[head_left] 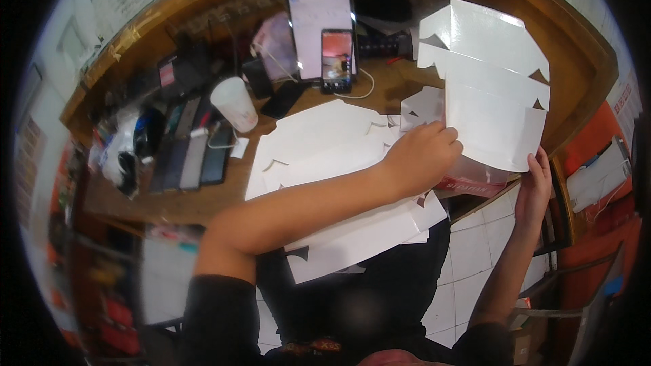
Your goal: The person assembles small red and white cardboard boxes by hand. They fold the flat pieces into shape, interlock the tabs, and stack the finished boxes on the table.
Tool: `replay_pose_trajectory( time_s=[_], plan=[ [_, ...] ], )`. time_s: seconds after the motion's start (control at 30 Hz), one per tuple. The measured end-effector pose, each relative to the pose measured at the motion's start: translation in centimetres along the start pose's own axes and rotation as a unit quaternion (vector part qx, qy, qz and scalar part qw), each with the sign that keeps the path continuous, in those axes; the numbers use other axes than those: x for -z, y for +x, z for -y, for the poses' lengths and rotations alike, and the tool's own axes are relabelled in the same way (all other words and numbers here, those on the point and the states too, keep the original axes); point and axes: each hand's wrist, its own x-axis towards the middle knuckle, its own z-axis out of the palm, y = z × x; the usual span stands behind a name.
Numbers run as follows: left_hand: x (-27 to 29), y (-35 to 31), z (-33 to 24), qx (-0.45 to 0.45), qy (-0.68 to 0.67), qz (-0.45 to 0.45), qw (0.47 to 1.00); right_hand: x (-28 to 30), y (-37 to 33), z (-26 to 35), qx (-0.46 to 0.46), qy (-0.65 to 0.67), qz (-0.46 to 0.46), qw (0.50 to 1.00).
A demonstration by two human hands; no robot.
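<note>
A partly folded cardboard box [494,122], glossy white inside with notched flaps, stands at the right with its tall lid panel raised. My left arm reaches across to it. My left hand [424,157] has its fingers curled on the box's left edge, near a small bent side flap. With its fingers on the lower right corner, my right hand [534,186] grips the same box; part of that grip is hidden behind the panel. Under my left forearm lie flat white cardboard blanks [325,139], with one notched piece [366,240] reaching over my lap.
On the wooden desk [237,179], a tablet [319,34] stands behind an upright phone [337,61]. A white cup [234,104] is left of them. Several phones [193,152] lie in a row further left. A raised wooden edge [573,47] curves round the back and right.
</note>
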Motion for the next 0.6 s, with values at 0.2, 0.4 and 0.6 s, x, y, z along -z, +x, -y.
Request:
replay_pose_trajectory(
  time_s=[0.2,0.4,0.6],
  plan=[
    [-1.2,-1.2,0.9,0.045,-0.018,0.043,0.998,0.3,1.2,-0.8,0.019,-0.221,0.043,0.974],
    [-1.2,-1.0,0.8,0.043,-0.066,0.076,0.994,-1.6,1.1,0.3,0.147,-0.343,0.081,0.924],
    [-1.5,-0.4,0.7,0.011,0.054,0.160,0.986,-2.2,0.7,0.8,0.197,-0.554,0.295,0.753]
  ],
)
